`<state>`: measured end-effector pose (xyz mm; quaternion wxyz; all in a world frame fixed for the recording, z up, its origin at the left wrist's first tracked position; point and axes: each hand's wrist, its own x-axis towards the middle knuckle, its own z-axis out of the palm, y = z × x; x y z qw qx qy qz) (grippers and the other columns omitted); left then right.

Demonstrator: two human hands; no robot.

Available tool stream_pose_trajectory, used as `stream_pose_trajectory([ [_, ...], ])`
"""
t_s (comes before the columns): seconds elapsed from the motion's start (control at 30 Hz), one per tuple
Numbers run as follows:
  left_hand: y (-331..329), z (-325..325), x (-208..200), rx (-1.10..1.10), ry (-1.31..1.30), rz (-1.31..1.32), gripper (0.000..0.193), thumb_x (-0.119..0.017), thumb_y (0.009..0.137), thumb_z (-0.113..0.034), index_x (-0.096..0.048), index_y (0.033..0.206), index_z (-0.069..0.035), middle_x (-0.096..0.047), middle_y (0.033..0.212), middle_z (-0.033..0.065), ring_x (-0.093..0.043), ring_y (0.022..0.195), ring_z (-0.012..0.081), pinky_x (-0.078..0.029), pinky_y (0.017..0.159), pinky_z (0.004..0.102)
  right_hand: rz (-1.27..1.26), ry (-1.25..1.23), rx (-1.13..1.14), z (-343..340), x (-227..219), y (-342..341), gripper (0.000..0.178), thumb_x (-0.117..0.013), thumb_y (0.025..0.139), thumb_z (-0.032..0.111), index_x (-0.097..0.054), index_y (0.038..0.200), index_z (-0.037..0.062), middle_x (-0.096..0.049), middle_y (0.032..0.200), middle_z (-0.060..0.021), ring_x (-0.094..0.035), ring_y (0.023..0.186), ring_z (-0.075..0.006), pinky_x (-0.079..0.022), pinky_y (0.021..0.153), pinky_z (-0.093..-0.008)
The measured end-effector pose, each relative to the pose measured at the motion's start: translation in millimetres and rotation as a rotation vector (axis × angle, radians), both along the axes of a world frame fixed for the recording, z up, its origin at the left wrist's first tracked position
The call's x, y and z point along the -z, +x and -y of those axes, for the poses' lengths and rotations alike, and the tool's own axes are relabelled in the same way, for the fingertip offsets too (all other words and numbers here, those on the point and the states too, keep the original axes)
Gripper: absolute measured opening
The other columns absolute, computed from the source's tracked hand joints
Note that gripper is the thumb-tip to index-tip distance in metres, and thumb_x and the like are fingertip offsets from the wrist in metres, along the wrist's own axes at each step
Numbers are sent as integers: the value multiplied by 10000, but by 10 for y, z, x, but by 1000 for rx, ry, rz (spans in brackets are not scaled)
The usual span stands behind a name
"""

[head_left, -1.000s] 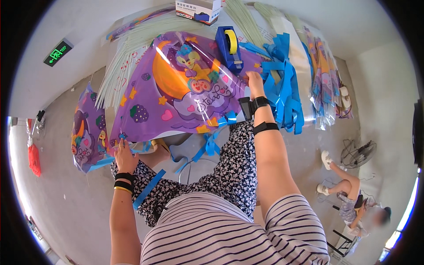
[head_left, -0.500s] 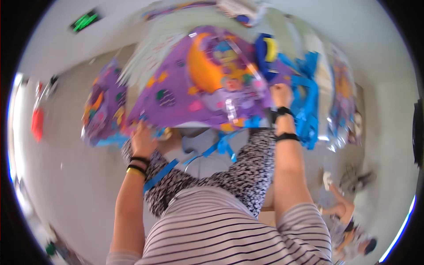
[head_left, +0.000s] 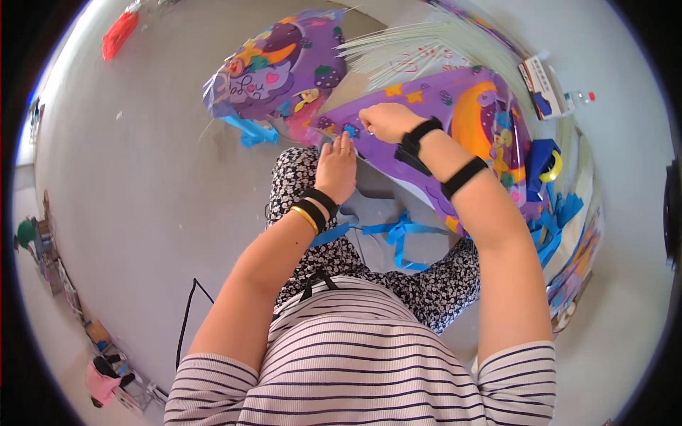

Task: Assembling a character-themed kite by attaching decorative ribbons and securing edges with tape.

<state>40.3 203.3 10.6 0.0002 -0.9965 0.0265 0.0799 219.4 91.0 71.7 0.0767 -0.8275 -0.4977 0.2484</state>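
A purple triangular sheet (head_left: pixel 469 117), printed with an orange moon and strawberries, lies over the table edge before me. My right hand (head_left: pixel 391 122) is closed above its left part, the fingers curled; whatever they may grip is hidden. Close to the sheet's left corner, my left hand (head_left: pixel 336 169) has its fingers stretched out, held close together. A blue ribbon (head_left: pixel 402 228) with a bow hangs between my knees. Left of my hands, another purple printed piece (head_left: pixel 323 53), glossy and with a blue ribbon end (head_left: pixel 249 133), overhangs the table.
Thin white rods (head_left: pixel 376 51) lie fanned behind the sheet. To the right are a blue tape dispenser (head_left: pixel 538 162) with yellow tape, a white box (head_left: pixel 541 86), a clear bottle (head_left: pixel 579 96) and blue ribbons (head_left: pixel 561 213). A red bag (head_left: pixel 119 35) lies on the floor.
The view has turned left. My right hand has left the sheet's right side and come across to its left corner, near my left hand. My left fingers have straightened.
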Motion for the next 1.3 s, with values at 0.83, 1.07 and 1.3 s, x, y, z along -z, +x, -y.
stream_pose_trajectory([
  [0.83,-24,-9,-16,37,102,39,551,-554,901,-199,-557,1385,64,-428,1557,242,-444,1397,323,-329,1081,388,122,-373,-343,-908,357,198,62,-604,872,120,-652,910,108,-705,872,-116,-679,885,-358,-502,732,-445],
  [1.07,-5,15,-40,27,142,53,546,-558,897,-202,-571,1373,65,-440,1549,242,-463,1365,322,-332,1073,382,107,-226,-272,-803,238,199,38,-582,874,93,-619,881,93,-685,821,-129,-664,849,-369,-490,697,-449],
  [1.3,4,20,-8,29,133,29,552,-567,897,-190,-560,1383,71,-443,1547,242,-461,1367,324,-328,1078,378,14,-197,-283,-738,244,287,14,-594,857,103,-603,860,93,-663,818,-118,-644,821,-367,-468,664,-455],
])
